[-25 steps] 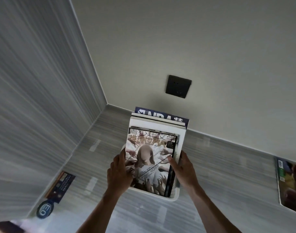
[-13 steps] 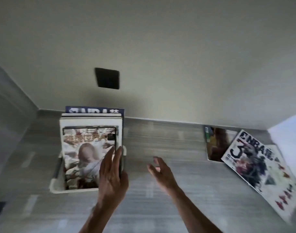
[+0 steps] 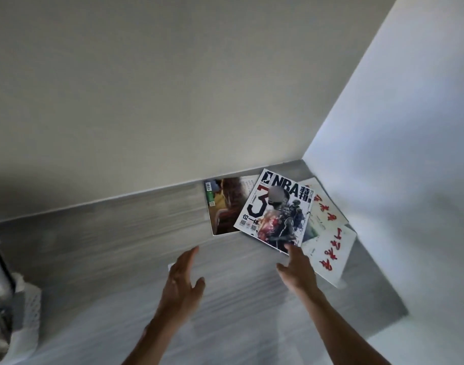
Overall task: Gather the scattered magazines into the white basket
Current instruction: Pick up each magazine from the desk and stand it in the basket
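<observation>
We take the NBA magazine [image 3: 275,209] as our landmark: it lies face up on the grey wood-grain floor [image 3: 120,233] in the corner where the two pale walls meet, its cover showing "NBA" in black capitals, a large "3", Chinese characters beside the title, and small QR codes near its lower left edge. Under its left side lies a darker magazine [image 3: 223,206] with a green label on its spine edge; that writing is too small for us to read. Under its right side lie white magazines [image 3: 328,243] with red brush characters. Our right hand [image 3: 296,270] is spread loose, holding nothing, its fingertip at the NBA magazine's near corner. Our left hand [image 3: 182,275] hovers empty and flat, well left of that corner. The white basket [image 3: 28,314] shows only at the far left edge, blurred.
</observation>
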